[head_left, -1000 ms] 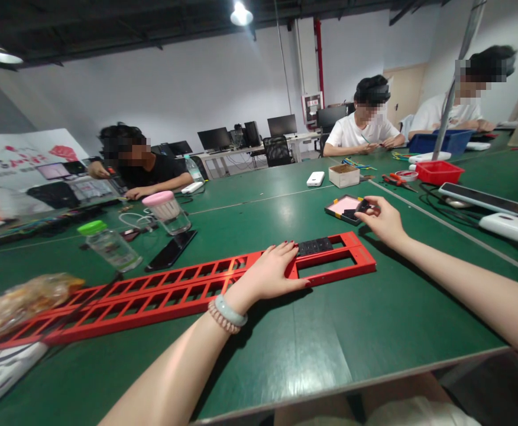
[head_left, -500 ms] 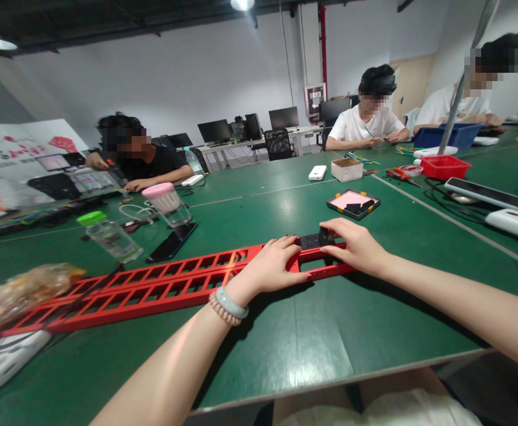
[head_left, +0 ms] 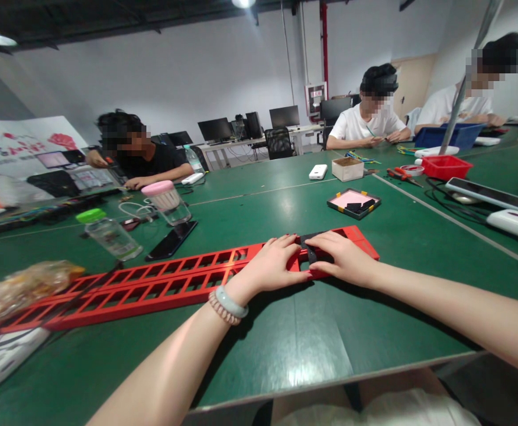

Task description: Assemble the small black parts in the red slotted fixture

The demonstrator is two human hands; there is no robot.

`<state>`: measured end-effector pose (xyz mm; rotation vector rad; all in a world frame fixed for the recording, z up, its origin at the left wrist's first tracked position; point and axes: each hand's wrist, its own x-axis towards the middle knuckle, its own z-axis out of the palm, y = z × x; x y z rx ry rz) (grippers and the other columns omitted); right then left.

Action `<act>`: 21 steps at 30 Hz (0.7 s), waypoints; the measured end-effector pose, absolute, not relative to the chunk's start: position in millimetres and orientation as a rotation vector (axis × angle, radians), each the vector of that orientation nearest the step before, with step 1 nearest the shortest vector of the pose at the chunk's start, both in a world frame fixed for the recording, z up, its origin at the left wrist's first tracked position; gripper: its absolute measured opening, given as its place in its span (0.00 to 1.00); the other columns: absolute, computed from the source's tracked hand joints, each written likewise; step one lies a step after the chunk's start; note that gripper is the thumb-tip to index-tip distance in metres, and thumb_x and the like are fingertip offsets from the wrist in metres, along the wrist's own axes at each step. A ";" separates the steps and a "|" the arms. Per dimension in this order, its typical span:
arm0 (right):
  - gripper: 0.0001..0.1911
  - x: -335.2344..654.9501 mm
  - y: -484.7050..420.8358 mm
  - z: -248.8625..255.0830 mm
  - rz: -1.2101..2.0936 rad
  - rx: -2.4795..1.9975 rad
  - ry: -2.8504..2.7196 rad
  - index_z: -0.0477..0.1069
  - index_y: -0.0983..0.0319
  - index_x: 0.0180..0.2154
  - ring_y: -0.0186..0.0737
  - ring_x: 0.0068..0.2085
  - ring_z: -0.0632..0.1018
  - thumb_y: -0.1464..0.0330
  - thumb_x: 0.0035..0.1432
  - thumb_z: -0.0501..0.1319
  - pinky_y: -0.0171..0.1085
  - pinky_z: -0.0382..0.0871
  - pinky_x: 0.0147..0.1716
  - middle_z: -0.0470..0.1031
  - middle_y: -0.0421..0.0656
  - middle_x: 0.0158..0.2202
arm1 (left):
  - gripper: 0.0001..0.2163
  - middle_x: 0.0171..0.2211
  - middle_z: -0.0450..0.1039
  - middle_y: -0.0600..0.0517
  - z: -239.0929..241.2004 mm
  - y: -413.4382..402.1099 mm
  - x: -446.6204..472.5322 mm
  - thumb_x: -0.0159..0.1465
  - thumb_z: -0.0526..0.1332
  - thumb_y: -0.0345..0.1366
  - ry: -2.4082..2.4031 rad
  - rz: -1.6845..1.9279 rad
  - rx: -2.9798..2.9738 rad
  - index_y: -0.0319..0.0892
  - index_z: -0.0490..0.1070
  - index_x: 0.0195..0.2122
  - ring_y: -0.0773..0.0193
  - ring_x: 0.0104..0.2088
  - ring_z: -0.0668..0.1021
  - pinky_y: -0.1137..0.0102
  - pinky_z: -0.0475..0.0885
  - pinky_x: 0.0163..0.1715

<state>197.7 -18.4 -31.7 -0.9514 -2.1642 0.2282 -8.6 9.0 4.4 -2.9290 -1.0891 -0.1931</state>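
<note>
A long red slotted frame (head_left: 201,291) lies across the table, with open cells along it. My left hand (head_left: 270,264) is laid over this frame, fingers across the far rail and thumb along the near edge, holding it. Close to its fingertips, my right hand (head_left: 345,258) is closed on a small black piece (head_left: 311,253), which stands tilted over an opening in the frame. The right fingers partly cover that piece. Beyond the hands, a shallow tray (head_left: 336,208) with a pink bottom holds several flat black pieces (head_left: 360,206).
To the left are a green-capped bottle (head_left: 112,236), a pink-lidded jar (head_left: 168,204), a dark phone (head_left: 172,241) and a plastic bag (head_left: 28,290) over the frame's end. A small box (head_left: 346,170), red bin (head_left: 446,168) and pliers (head_left: 404,176) stand farther back. Several people sit opposite.
My right hand has moved left and a little nearer along the frame, and the black piece in it now tilts over the opening. The frame's right end has come into view. My left hand stays put.
</note>
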 end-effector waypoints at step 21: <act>0.17 192.7 -16.7 -31.5 0.328 -0.989 -2.156 0.73 0.61 0.44 0.45 0.45 0.72 0.66 0.50 0.64 0.46 0.68 0.46 0.74 0.47 0.44 | 0.28 0.58 0.60 0.37 2.4 8.3 -6.4 0.56 0.58 0.55 -1.110 -0.231 -2.927 0.38 0.67 0.50 0.46 0.59 0.63 0.53 0.57 0.57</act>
